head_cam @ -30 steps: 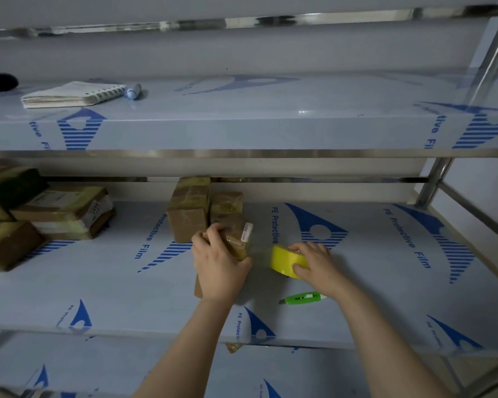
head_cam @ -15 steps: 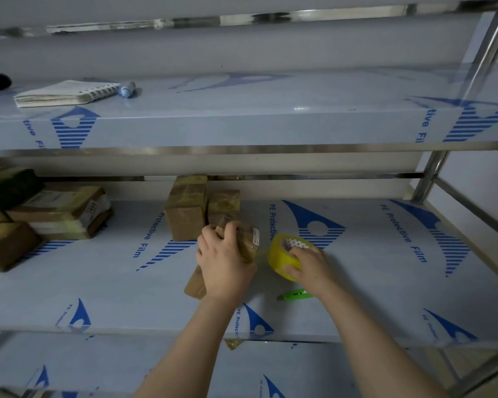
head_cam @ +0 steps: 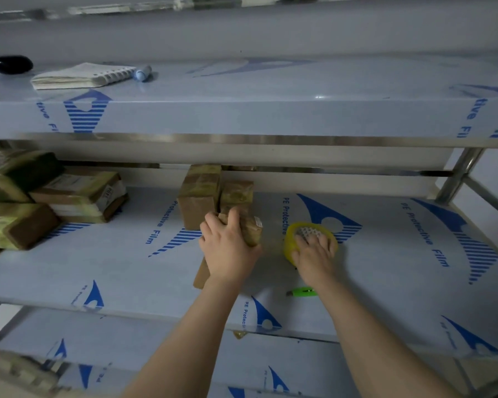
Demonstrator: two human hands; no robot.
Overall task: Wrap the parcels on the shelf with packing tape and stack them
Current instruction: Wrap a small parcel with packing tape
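Observation:
My left hand (head_cam: 227,247) grips a small brown parcel (head_cam: 252,232) from above on the middle shelf (head_cam: 385,268); the parcel's lower end shows below my wrist. To its right, my right hand (head_cam: 314,255) lies over a yellow roll of packing tape (head_cam: 292,242), fingers reaching into its core. Two brown taped parcels (head_cam: 199,196) stand upright just behind my left hand. A green cutter (head_cam: 304,292) lies on the shelf under my right forearm.
A stack of taped parcels (head_cam: 78,196) fills the shelf's far left. The upper shelf holds a spiral notebook (head_cam: 78,77), a blue marker (head_cam: 142,73) and a black object (head_cam: 10,64). A steel upright (head_cam: 457,176) stands at the right.
My right hand has drawn the tape roll to the right, away from the parcel. My left hand keeps its grip on the parcel, which has shifted slightly back.

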